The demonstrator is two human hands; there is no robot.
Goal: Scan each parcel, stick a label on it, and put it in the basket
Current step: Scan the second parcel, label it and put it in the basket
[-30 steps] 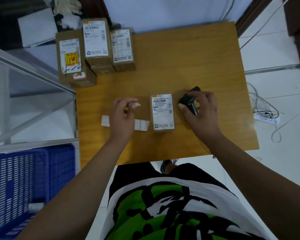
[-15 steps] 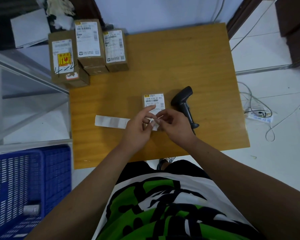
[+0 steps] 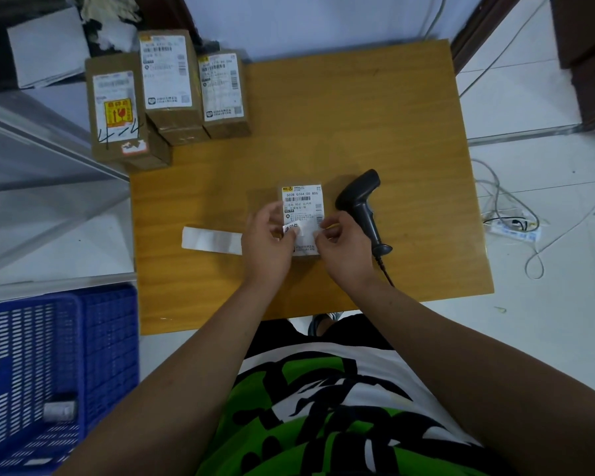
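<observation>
A small parcel (image 3: 303,201) with a white shipping label lies at the middle of the wooden table (image 3: 323,115). Over its near half my left hand (image 3: 267,243) and my right hand (image 3: 346,247) pinch the two ends of a small white sticker (image 3: 298,230) with black characters. The sticker hangs just above the parcel's label. A black handheld scanner (image 3: 361,204) lies on the table right of the parcel, untouched. A white strip of label backing (image 3: 210,239) lies to the left of my left hand. The blue basket (image 3: 79,355) stands on the floor at lower left.
Three more brown parcels (image 3: 165,87) stand at the table's far left corner. A glass-topped counter (image 3: 49,187) borders the table on the left. A small white roll (image 3: 59,411) lies in the basket. Cables and a power strip (image 3: 514,230) lie on the floor at right.
My right hand let go of the scanner, which now lies on the table, and came to the parcel. Both hands have spread the sticker over the parcel's label.
</observation>
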